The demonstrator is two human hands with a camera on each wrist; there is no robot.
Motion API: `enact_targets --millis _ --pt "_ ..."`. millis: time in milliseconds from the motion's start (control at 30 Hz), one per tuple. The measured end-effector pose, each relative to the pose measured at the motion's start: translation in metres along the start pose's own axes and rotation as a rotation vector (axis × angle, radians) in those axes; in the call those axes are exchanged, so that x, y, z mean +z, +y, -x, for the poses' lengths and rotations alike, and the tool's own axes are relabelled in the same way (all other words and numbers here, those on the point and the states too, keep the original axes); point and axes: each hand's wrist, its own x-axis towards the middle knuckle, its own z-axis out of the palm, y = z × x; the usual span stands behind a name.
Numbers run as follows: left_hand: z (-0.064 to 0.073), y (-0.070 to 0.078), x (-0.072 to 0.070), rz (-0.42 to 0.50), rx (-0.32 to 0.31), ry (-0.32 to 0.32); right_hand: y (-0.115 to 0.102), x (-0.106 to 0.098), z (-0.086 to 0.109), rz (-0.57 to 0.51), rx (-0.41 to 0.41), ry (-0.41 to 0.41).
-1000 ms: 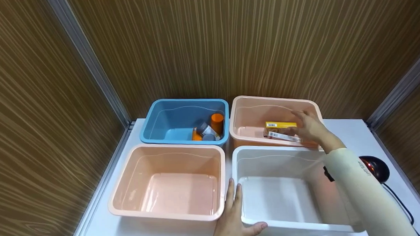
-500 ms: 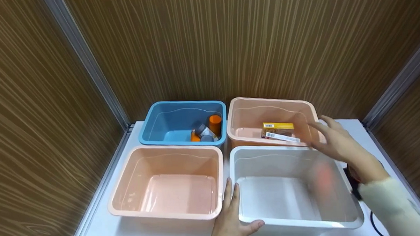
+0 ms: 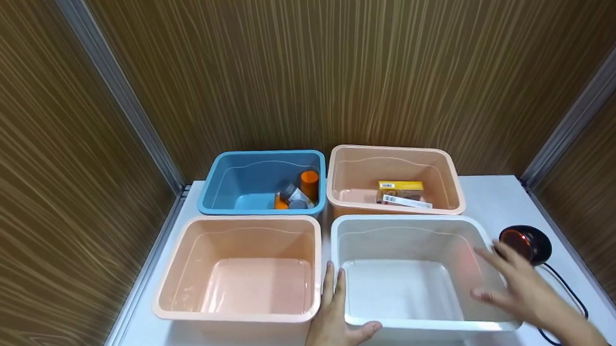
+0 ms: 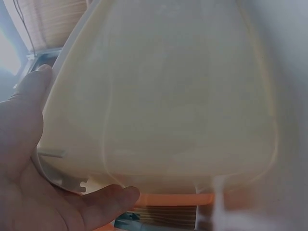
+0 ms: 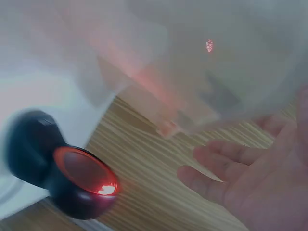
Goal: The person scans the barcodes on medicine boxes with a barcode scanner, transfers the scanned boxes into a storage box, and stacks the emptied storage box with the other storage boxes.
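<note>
My left hand [image 3: 336, 318] rests at the near left corner of the white bin [image 3: 405, 323], fingers along its left rim and thumb on the front rim. In the left wrist view the thumb and fingers of that hand [image 4: 33, 159] lie spread against the bin's outer wall. Over the bin's right rim, my right hand [image 3: 522, 288] is spread and slightly blurred, holding nothing. The right wrist view shows this hand [image 5: 250, 173] with extended fingers beside the bin's wall. A black scanner [image 3: 526, 244] with a red-lit window stands just beyond it.
A blue bin [image 3: 263, 212] holds orange and grey-capped bottles [image 3: 309, 182]. Behind the white bin, a peach bin [image 3: 394, 148] contains a yellow box [image 3: 400, 186] and a white box [image 3: 407, 201]. Another peach bin [image 3: 241, 318] stands front left. Wood-grain panels [image 3: 304, 65] enclose the table.
My right hand has left the back peach bin and come back toward me, over the white bin's right rim. Both boxes stay in the peach bin. The left hand keeps its place.
</note>
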Motion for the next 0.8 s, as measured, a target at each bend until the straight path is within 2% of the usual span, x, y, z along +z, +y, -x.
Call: enact_targets --millis 133,200,267,333,400,533,667,800 --pt "0.001 -0.001 0.001 0.001 0.026 0.005 0.003 0.013 0.027 -0.114 0.113 -0.085" --pt "0.001 -0.001 0.001 0.007 0.028 0.007 0.004 0.017 0.036 -0.165 0.182 -0.14" --pt "0.001 -0.002 0.001 0.006 0.028 0.014 0.006 0.023 0.041 -0.202 0.212 -0.165" --pt "0.002 -0.002 0.001 0.008 0.017 0.02 0.008 0.029 0.045 -0.213 0.181 -0.135" --pt "0.002 -0.002 0.001 0.009 0.011 0.023 0.01 0.034 0.048 -0.218 0.122 -0.073" --pt "0.004 -0.003 0.002 0.005 0.044 0.03 0.011 0.041 0.051 -0.18 0.051 0.038" --pt "0.005 -0.004 0.002 -0.014 0.082 0.042 0.008 0.043 0.051 -0.178 0.118 0.018" --pt "0.006 -0.004 0.001 -0.019 0.081 0.031 0.004 0.042 0.051 -0.212 0.193 -0.02"
